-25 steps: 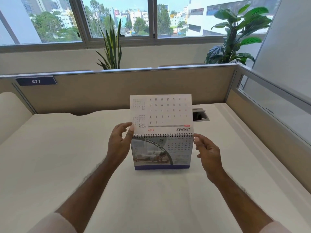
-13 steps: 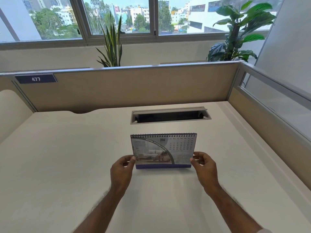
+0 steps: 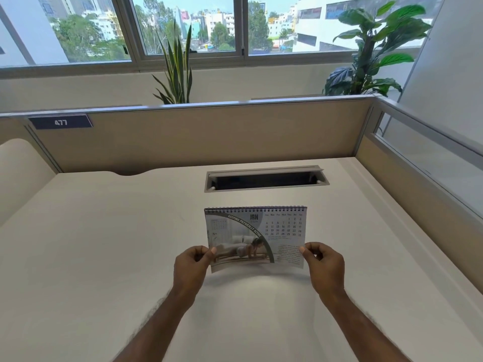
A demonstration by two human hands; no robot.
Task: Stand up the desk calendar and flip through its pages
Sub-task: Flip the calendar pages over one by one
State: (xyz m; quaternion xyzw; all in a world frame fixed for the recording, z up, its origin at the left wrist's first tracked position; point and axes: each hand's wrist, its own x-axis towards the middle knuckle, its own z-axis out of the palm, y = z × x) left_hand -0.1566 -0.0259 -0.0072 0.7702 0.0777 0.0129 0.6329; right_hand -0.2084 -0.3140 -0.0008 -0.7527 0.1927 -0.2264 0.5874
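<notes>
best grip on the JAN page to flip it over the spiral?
Probably the page's free bottom edge, at the lower corners, from the front and below. It is bound by the spiral along the top, so only the bottom can swing up. The left hand and right hand already pinch those corners, thumbs on the printed face.

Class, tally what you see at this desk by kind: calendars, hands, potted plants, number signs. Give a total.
Calendars: 1
Hands: 2
Potted plants: 2
Number signs: 1
Total: 6
</notes>
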